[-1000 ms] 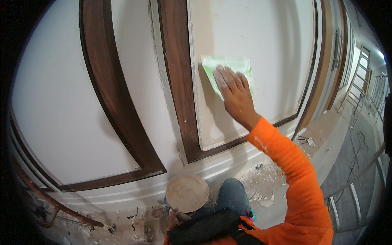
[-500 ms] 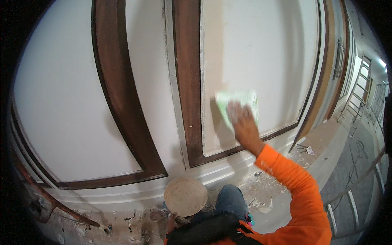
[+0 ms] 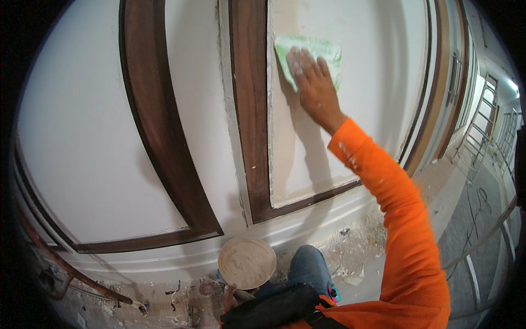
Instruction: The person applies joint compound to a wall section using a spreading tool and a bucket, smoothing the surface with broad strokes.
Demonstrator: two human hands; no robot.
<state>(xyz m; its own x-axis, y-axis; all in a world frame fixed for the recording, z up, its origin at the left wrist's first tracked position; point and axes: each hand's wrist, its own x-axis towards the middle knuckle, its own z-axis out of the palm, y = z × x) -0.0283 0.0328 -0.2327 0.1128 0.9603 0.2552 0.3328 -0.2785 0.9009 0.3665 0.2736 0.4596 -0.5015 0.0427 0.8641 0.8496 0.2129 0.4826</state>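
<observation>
1 right hand point(image 3: 313, 88) presses 1 green sheet point(image 3: 309, 55).

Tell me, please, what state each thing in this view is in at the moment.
right hand: flat on the green sheet, fingers spread, pressing it to the wall.
green sheet: flat against the wall panel beside the brown trim, partly covered by the hand.
wall panel: patchy, beige and white.
left hand: gripping something under the round board; grip mostly hidden.
round board: held level, smeared with pale paste.
floor: littered with white debris.
</observation>
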